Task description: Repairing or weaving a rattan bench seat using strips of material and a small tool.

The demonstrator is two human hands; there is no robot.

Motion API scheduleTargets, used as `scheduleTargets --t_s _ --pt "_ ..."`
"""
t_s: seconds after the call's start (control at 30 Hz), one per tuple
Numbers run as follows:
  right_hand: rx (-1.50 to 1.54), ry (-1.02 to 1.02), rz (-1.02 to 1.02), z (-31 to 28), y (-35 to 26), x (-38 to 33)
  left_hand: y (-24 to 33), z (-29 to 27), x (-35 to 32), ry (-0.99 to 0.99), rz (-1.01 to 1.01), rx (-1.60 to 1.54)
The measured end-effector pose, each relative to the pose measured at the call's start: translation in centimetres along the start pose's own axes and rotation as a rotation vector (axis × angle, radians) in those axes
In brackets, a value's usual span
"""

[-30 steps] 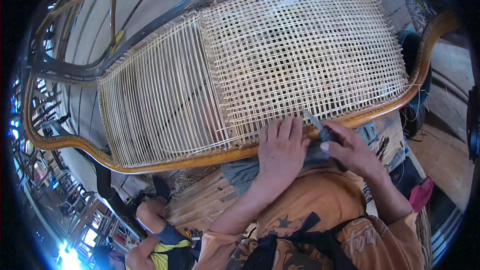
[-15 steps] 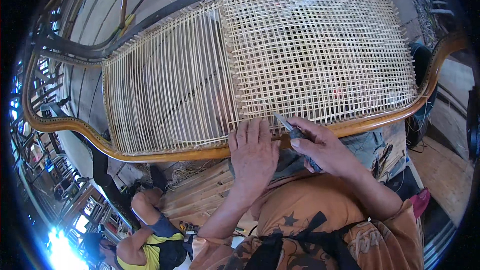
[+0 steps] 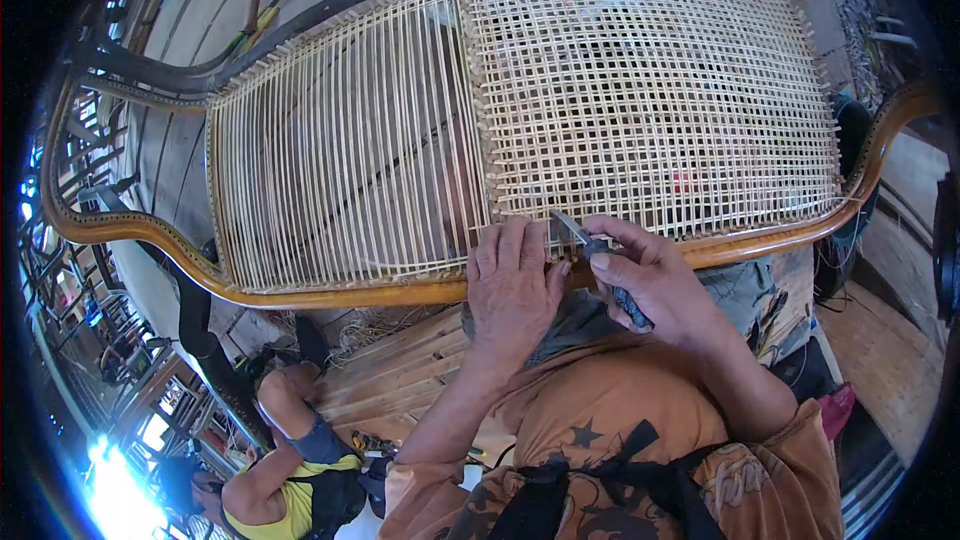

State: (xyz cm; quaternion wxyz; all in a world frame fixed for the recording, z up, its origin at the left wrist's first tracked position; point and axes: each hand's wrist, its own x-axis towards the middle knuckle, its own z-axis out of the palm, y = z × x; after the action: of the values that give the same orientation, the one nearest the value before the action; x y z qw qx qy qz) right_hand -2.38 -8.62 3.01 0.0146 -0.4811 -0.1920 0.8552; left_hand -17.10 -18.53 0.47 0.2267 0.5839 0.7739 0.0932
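Observation:
A curved wooden chair frame [image 3: 420, 294] lies before me, strung with pale cane strips. Its right part is a close woven cane mesh [image 3: 650, 100]; on the left, mostly lengthwise cane strands [image 3: 330, 160] run from rail to rail. My left hand [image 3: 512, 285] rests with its fingers stretched flat over the near rail and the mesh's lower left corner. Just right of it, my right hand [image 3: 660, 285] grips a knife [image 3: 600, 252] with a dark wrapped handle. The blade points up and left, its tip over the weave near my left fingertips.
At the lower left another person [image 3: 290, 480] in a yellow top sits close by. Wooden slats [image 3: 390, 380] lie beneath the near rail. Loose cane scraps [image 3: 850, 15] are heaped at the far right, and more frames crowd the left edge.
The knife and my right hand have shifted slightly upward, and my left hand lies a little farther up and right. The view has moved slightly; both hands keep their hold.

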Motion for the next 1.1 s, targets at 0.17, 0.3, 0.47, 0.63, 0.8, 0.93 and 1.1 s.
scheduleTargets --t_s 0.17,0.3,0.47,0.63,0.8,0.93,1.1 --pt "-0.405 0.065 -0.101 -0.4 -0.7 -1.1 -0.8 0.5 -0.2 0.043 0.014 -0.063" --pt "-0.386 0.038 -0.111 -0.5 -0.5 -1.4 -0.8 0.3 -0.6 0.087 0.084 -0.064" --pt "-0.597 0.061 -0.237 0.2 0.3 -0.8 -1.1 1.0 -0.5 0.147 0.116 -0.073" --pt "-0.512 0.076 -0.123 1.4 0.5 -0.4 -1.5 1.0 -0.5 0.227 0.147 -0.071" --pt "-0.628 0.119 -0.206 3.0 1.2 -0.1 -1.5 1.5 -0.3 0.269 0.161 -0.1" --pt "-0.691 0.106 -0.298 2.6 1.2 -0.4 -2.0 1.7 -0.6 0.313 0.191 -0.108" --pt "-0.649 0.104 -0.204 3.4 0.6 0.6 -2.5 2.2 -1.1 0.355 0.203 -0.173"
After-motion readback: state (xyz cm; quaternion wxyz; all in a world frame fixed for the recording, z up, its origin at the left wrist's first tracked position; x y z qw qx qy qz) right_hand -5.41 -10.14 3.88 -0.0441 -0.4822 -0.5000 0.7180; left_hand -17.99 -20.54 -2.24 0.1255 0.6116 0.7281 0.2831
